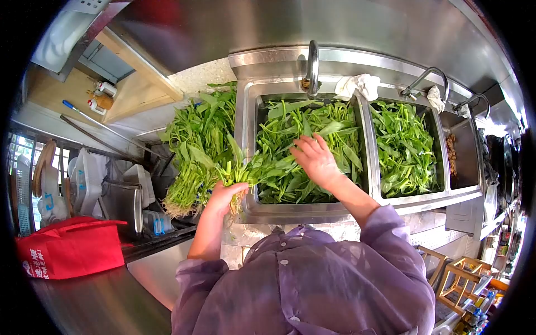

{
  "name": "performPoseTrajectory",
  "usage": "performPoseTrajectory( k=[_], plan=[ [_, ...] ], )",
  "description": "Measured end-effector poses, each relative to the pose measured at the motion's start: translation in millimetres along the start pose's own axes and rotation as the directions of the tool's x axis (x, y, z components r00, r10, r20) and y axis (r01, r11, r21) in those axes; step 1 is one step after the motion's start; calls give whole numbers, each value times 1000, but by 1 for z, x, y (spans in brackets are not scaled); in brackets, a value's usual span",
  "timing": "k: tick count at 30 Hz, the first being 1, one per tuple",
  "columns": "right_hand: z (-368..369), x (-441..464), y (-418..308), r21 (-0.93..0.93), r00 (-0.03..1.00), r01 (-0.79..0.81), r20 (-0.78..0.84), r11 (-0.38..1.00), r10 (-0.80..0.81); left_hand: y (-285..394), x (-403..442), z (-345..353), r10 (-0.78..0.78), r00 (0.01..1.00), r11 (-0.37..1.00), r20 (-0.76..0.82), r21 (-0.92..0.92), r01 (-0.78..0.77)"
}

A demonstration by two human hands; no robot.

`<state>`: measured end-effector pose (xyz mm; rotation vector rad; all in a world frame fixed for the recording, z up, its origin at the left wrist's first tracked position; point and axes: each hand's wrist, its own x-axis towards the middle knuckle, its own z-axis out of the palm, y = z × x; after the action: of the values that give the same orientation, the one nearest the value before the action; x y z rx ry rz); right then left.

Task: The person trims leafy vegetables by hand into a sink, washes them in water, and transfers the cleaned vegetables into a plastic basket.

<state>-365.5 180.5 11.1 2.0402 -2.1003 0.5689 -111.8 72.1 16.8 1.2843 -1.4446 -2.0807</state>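
Observation:
A bunch of leafy greens (pixel 241 167) is gripped near its stems by my left hand (pixel 226 196), at the left rim of the nearest sink (pixel 243 120). The bunch's leafy end reaches over the rim into that basin. My right hand (pixel 317 160) is above the cut greens (pixel 301 184) in the same sink, its fingers bent and slightly apart; nothing shows between them. Left of the sink lies a big pile of greens (pixel 195 145) with pale roots toward me. The middle sink (pixel 375 151) also holds leafy greens (pixel 405 151).
Behind the sinks stand curved faucets (pixel 314 61) and white cloths (pixel 357 86). A third sink (pixel 463 151) holds brown pieces. At the left are white plastic containers (pixel 86 178) and a red bag (pixel 70 248); wooden stools (pixel 460 282) stand at the lower right.

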Motion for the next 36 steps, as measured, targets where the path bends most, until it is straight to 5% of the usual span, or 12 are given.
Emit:
performPoseTrajectory(
  k=[2,6,8,10,11,13,17,26,28,30,32,36],
  plan=[
    [6,1,1,-7,951,229,-213,973,-225,7,-2,0,-65,998,997,15,-38,65],
    [44,-11,21,549,995,-11,87,835,-44,-10,8,-8,-193,965,934,178,-267,236],
    [49,-10,43,921,871,-388,359,21,336,-10,5,0,-229,969,924,97,-291,247],
    [33,3,60,583,733,-671,429,458,528,-15,5,-2,-136,981,939,137,-297,172],
    [49,-3,58,335,883,-448,23,829,469,-18,4,-2,-140,981,938,136,-298,175],
    [32,9,35,349,948,-266,-77,898,310,-11,-2,8,-10,999,999,-34,-48,8],
    [0,18,-17,302,982,116,-181,946,-63,-10,3,17,45,997,999,-56,-16,-46],
    [24,0,-25,616,983,42,117,787,-145,-2,-6,23,-10,999,999,-44,-36,8],
    [17,2,-25,837,899,-328,420,437,-129,-13,-4,23,-35,999,982,29,-183,40],
    [30,-3,-28,894,911,-334,388,298,-141,-23,-2,24,-44,994,941,101,-330,75],
    [25,-4,-33,668,733,-613,680,-422,11,-30,-1,27,-65,989,897,135,-427,117],
    [47,-2,-7,594,691,-593,722,-544,34,-36,-8,17,-91,994,936,61,-335,107]
  ],
)
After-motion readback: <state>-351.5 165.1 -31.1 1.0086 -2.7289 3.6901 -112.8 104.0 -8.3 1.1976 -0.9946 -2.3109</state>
